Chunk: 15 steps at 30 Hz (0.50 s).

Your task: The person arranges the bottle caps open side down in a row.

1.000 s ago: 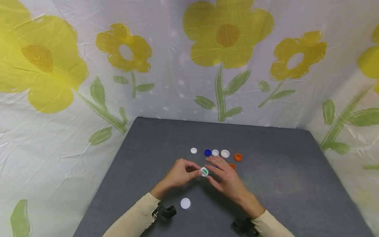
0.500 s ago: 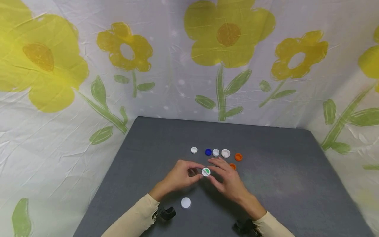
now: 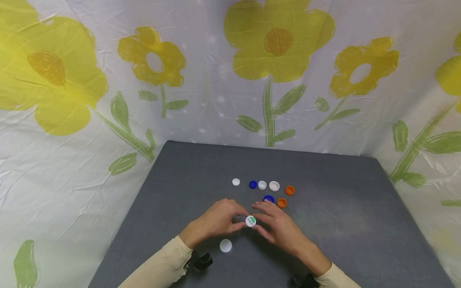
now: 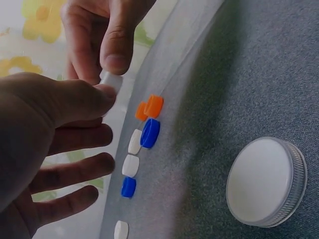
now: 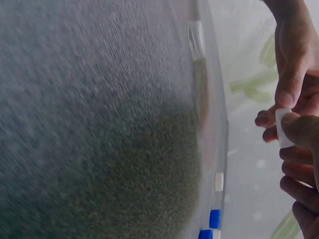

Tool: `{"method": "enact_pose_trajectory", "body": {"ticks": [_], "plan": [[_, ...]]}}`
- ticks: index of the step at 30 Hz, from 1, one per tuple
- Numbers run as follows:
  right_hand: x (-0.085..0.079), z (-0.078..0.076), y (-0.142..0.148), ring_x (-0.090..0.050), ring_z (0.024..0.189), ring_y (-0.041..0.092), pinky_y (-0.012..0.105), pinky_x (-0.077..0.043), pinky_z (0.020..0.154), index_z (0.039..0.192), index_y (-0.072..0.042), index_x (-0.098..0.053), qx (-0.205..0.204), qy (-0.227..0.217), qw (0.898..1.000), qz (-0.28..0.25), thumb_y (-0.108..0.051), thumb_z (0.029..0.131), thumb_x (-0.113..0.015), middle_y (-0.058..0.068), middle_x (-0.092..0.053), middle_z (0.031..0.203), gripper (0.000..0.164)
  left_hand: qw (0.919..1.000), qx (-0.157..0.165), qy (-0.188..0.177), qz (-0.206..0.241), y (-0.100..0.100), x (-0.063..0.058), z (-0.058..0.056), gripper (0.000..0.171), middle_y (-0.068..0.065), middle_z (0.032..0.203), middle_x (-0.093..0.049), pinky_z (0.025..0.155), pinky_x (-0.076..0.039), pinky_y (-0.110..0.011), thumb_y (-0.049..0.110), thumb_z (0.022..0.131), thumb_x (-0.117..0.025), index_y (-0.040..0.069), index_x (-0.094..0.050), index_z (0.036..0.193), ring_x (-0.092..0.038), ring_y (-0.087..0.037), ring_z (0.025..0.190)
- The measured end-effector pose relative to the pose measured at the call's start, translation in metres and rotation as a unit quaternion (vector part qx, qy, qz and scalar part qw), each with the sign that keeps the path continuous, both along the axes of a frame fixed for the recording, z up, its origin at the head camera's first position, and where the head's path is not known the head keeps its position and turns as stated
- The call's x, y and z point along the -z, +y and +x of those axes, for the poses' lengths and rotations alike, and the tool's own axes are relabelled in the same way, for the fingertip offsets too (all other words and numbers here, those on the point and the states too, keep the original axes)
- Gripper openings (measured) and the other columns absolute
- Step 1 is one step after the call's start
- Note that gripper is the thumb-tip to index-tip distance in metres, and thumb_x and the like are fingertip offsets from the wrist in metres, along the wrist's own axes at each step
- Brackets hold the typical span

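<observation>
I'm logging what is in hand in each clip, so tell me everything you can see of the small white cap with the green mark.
The small white cap is round and shallow and looks like plastic. Its printed face, turned up toward the head camera, bears a green patch and lettering too small to read. It is held above the gray table, its edge pinched by the left hand and the right hand. Its underside is hidden in the head view.
</observation>
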State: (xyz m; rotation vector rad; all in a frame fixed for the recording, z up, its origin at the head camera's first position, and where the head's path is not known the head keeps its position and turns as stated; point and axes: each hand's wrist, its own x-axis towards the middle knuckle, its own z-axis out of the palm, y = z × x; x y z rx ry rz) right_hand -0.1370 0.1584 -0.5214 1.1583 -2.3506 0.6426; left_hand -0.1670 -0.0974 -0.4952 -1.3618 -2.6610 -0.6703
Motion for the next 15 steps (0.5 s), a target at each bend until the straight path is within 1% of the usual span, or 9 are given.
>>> {"method": "enact_pose_trajectory", "body": {"ticks": [5, 8, 11, 15], "plan": [[0.000, 0.006, -0.002, -0.071, 0.128, 0.030, 0.054, -0.054, 0.111, 0.112, -0.009, -0.083, -0.012, -0.015, 1.000, 0.007, -0.021, 0.083, -0.096, 0.011, -0.076, 0.132, 0.033, 0.9990, 0.020, 0.009, -0.039, 0.000, -0.005, 0.004, 0.020, 0.008, 0.104, -0.085, 0.083, -0.059, -0.031, 0.028, 0.092, -0.089, 0.019, -0.086, 0.109, -0.075, -0.010, 0.091], [0.002, 0.010, -0.004, -0.072, 0.127, 0.027, 0.054, -0.055, 0.112, 0.110, -0.010, -0.083, -0.022, -0.024, 0.999, 0.013, -0.020, 0.085, -0.095, 0.009, -0.076, 0.132, 0.030, 0.9976, 0.025, 0.011, -0.064, 0.000, -0.006, 0.008, 0.018, 0.009, 0.101, -0.084, 0.081, -0.058, -0.033, 0.030, 0.092, -0.089, 0.021, -0.087, 0.106, -0.074, -0.010, 0.088], [0.006, 0.014, -0.006, -0.072, 0.126, 0.027, 0.052, -0.055, 0.112, 0.109, -0.010, -0.083, -0.027, -0.033, 0.999, 0.020, -0.021, 0.087, -0.094, 0.008, -0.076, 0.132, 0.028, 0.9957, 0.023, 0.014, -0.089, 0.001, -0.002, 0.013, 0.016, 0.011, 0.099, -0.084, 0.080, -0.056, -0.034, 0.033, 0.091, -0.090, 0.023, -0.087, 0.104, -0.072, -0.009, 0.087], [0.012, 0.021, -0.008, -0.072, 0.126, 0.028, 0.052, -0.055, 0.112, 0.109, -0.011, -0.084, -0.031, -0.035, 0.999, 0.025, -0.022, 0.086, -0.094, 0.010, -0.077, 0.131, 0.027, 0.9921, 0.020, 0.022, -0.122, 0.002, 0.004, 0.019, 0.016, 0.014, 0.097, -0.083, 0.081, -0.055, -0.034, 0.035, 0.090, -0.090, 0.024, -0.086, 0.101, -0.071, -0.009, 0.087]]}}
